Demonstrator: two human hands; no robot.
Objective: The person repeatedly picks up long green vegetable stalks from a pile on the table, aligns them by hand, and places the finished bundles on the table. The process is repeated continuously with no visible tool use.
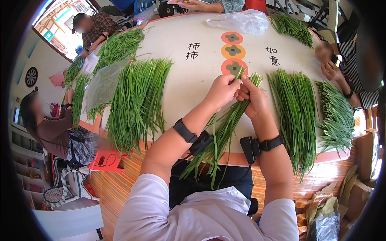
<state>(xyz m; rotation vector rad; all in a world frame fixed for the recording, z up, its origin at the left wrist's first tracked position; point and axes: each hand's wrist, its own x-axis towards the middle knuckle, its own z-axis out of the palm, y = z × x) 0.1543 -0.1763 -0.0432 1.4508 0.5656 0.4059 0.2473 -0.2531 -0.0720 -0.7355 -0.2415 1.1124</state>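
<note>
A bunch of green garlic chives [229,119] runs through my right hand [253,93], which grips it near the pale stem ends. Its long leaves droop over the table edge toward my lap. My left hand [223,90] meets the right one and pinches a few stem ends between thumb and fingers. To the left lies a broad pile of chives [137,99], its stems pointing away from me. On the right is another laid-out pile of chives [294,117]. Both of my wrists carry black straps with small devices.
The pale tabletop [187,81] has an orange rim and printed persimmons. A clear plastic bag [239,21] lies at the far side, and a plastic sheet [104,81] at left. More chives [336,114] lie far right. Other people sit around the table. Cardboard boxes [355,192] stand lower right.
</note>
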